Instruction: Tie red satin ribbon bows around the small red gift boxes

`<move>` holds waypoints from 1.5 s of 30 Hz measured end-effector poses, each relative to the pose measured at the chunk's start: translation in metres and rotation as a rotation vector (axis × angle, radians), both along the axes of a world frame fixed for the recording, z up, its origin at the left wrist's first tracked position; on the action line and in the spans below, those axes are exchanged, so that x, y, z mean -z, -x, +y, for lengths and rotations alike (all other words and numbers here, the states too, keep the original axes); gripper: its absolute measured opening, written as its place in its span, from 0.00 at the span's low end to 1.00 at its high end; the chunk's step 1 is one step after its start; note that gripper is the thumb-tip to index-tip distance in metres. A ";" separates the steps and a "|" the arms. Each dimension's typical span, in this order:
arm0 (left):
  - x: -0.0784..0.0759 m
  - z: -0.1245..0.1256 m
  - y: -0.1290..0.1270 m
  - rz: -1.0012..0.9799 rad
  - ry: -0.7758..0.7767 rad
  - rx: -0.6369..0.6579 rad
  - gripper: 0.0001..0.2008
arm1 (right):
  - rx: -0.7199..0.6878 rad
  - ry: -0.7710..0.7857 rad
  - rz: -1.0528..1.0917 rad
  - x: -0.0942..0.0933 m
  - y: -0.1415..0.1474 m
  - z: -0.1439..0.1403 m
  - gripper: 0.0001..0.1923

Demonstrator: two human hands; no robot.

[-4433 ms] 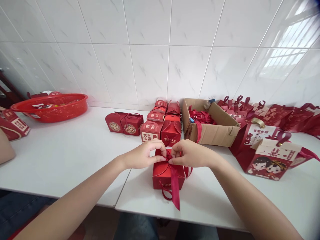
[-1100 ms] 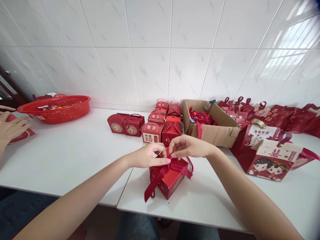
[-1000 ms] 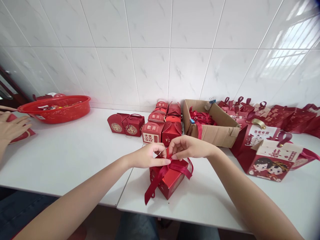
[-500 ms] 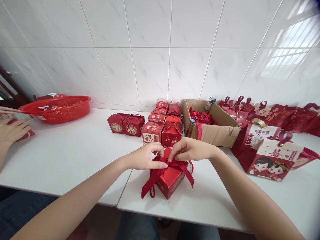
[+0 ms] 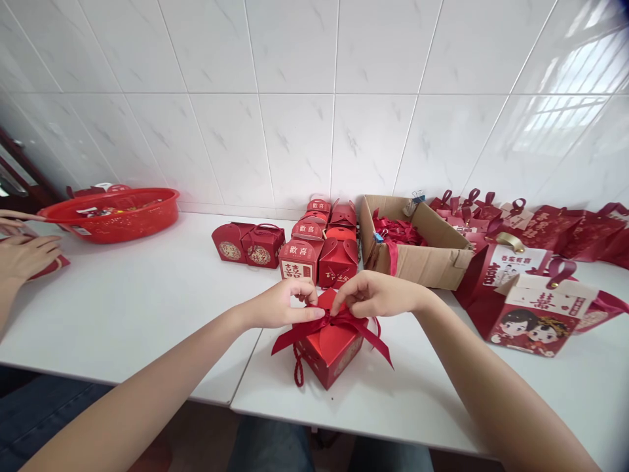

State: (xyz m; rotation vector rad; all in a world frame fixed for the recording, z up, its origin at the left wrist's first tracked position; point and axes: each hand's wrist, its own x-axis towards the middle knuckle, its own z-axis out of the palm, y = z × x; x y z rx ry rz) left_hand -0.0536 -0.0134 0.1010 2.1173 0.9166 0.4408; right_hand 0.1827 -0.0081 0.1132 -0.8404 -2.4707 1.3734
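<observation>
A small red gift box [image 5: 328, 351] sits near the front edge of the white table [image 5: 128, 308], turned corner-on to me. A dark red ribbon [image 5: 366, 331] crosses its top, and its two tails hang out to the left and right. My left hand [image 5: 281, 306] pinches the ribbon at the knot from the left. My right hand [image 5: 374, 294] pinches it from the right, fingertips almost touching the left hand's. A red cord handle [image 5: 297, 367] dangles off the box's front left side.
Behind the box stand several closed red gift boxes [image 5: 319, 242]. An open cardboard box [image 5: 417, 252] holds red ribbons. Red gift bags [image 5: 528, 301] fill the right side. A red basket [image 5: 111, 213] sits far left, where another person's hand [image 5: 22, 259] rests on a red box.
The box has been turned corner-on since the first frame. Over the last second the ribbon has been drawn tighter, and its tails now spread out to both sides.
</observation>
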 end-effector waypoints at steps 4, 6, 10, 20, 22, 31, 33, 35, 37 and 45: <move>0.003 0.003 0.003 -0.104 0.114 0.000 0.14 | 0.003 0.006 0.016 0.001 -0.001 0.001 0.21; 0.005 0.004 0.004 -0.129 0.153 -0.007 0.15 | -0.002 0.010 0.009 0.001 -0.001 0.001 0.22; 0.009 0.004 0.003 -0.119 0.138 -0.031 0.16 | -0.001 -0.001 -0.003 0.001 -0.001 0.001 0.23; 0.013 0.002 0.001 -0.156 0.213 -0.088 0.19 | 0.031 -0.060 0.061 0.004 0.001 0.000 0.22; 0.014 0.002 0.001 -0.158 0.214 -0.089 0.18 | 0.033 -0.089 0.099 0.003 0.001 -0.002 0.21; 0.016 0.006 -0.002 -0.157 0.175 -0.100 0.19 | -0.107 -0.189 -0.064 0.004 0.008 -0.008 0.26; 0.015 0.007 -0.003 -0.158 0.151 -0.119 0.19 | -0.120 -0.198 -0.083 0.003 0.009 -0.009 0.26; 0.016 0.007 -0.004 -0.160 0.140 -0.146 0.20 | -0.123 -0.194 -0.110 0.001 0.009 -0.010 0.26; 0.018 0.008 -0.005 -0.159 0.137 -0.174 0.20 | -0.128 -0.187 -0.134 0.000 0.009 -0.011 0.26; 0.023 0.004 -0.007 -0.150 0.046 -0.213 0.18 | -0.096 -0.210 -0.028 0.000 0.004 -0.010 0.26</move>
